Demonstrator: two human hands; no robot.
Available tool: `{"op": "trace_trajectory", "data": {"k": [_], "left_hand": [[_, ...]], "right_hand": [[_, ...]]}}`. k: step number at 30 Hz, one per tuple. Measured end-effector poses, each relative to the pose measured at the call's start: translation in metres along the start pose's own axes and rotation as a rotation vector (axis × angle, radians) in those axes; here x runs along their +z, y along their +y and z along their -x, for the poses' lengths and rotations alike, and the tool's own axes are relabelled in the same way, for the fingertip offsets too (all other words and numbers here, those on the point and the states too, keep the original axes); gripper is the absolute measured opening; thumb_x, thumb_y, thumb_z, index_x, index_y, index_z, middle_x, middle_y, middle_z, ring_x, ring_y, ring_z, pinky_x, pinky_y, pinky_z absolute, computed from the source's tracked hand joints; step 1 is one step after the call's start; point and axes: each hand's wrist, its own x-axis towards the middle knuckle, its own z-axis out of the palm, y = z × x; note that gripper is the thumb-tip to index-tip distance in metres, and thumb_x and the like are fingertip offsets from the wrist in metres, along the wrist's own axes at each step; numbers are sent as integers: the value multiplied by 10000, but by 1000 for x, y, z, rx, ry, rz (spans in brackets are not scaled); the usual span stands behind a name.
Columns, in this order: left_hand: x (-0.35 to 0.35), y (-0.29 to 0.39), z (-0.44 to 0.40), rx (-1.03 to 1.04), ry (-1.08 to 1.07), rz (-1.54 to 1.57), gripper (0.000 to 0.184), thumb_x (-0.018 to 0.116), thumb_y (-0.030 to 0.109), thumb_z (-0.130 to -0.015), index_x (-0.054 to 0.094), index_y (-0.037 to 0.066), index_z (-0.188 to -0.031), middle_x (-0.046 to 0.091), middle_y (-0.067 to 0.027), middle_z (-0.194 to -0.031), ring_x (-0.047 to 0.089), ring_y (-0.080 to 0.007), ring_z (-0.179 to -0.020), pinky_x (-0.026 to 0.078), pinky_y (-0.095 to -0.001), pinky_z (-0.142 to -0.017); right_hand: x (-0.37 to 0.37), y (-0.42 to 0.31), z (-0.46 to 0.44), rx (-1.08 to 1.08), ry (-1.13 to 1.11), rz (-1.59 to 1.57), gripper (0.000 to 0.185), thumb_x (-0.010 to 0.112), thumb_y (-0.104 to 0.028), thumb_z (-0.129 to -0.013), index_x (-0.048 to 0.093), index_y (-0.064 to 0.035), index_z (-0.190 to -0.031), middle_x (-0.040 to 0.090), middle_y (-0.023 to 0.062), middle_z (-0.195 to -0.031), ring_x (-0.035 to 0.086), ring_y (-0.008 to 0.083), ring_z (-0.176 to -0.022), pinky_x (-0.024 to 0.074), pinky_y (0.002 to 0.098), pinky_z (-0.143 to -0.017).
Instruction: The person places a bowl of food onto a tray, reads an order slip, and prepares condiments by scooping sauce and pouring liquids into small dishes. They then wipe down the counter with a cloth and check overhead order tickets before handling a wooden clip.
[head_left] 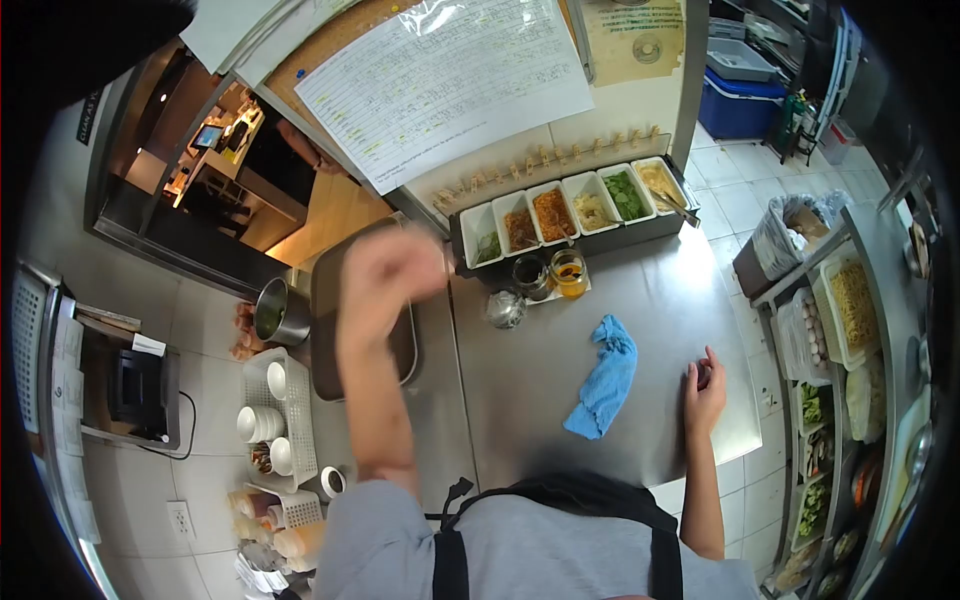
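My left hand is smeared by motion above the dark rimmed tray, near the left end of the topping containers. Its fingers are too blurred to make out a grip. At the right edge of the steel table, my right hand has its thumb and forefinger apart, with a dark patch in the palm that looks like shade. Between the hands, a crumpled blue cloth lies on the steel table. Beyond it stand an open dark jar, a jar of yellow liquid and a plastic-wrapped bundle.
A row of white containers with toppings lines the back edge. To the left are a metal pot, a white basket of bowls and several bottles. Right of the table stand a lined bin and shelves of food.
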Motion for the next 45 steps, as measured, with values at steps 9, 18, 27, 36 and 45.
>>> {"op": "trace_trajectory", "data": {"k": [9, 18, 27, 36, 45], "left_hand": [[9, 230, 165, 983, -1408, 276, 223, 530, 137, -936, 678, -18, -998, 696, -182, -893, 685, -263, -840, 539, -387, -774], [36, 283, 250, 1087, -1454, 7, 231, 535, 132, -914, 663, -44, -991, 679, -193, -769, 685, -283, -783, 537, -452, -797], [33, 261, 314, 911, -1162, 338, 79, 627, 71, -848, 590, 26, -900, 642, -131, -739, 642, -229, -685, 514, -409, -724], [123, -57, 306, -347, 277, 141, 190, 728, 15, -803, 552, 84, -823, 606, -12, -750, 571, -94, -652, 462, -216, -620], [117, -174, 379, -427, 509, -470, 148, 719, 146, -815, 614, 77, -894, 568, -4, -623, 553, -99, -572, 424, -278, -527]], "right_hand": [[-1, 9, 4, -81, -19, 33, 318, 629, -131, -901, 602, -95, -1216, 616, 95, -983, 629, 209, -798, 509, 316, -715], [-8, 30, 7, -134, -40, -115, 327, 600, -83, -899, 595, -83, -1226, 612, 96, -988, 572, 194, -752, 484, 304, -704], [-73, 93, -13, -191, 263, 194, 408, 601, -70, -857, 570, -90, -1263, 575, 151, -1109, 567, 298, -951, 462, 373, -854], [-91, 116, -14, 228, -130, 504, 538, 319, -456, -982, 643, -65, -1160, 655, 249, -1047, 619, 424, -992, 477, 504, -859], [-88, 97, -8, 267, -84, 486, 547, 311, -482, -978, 651, -104, -1179, 662, 227, -1063, 621, 413, -1003, 479, 496, -874]]}}
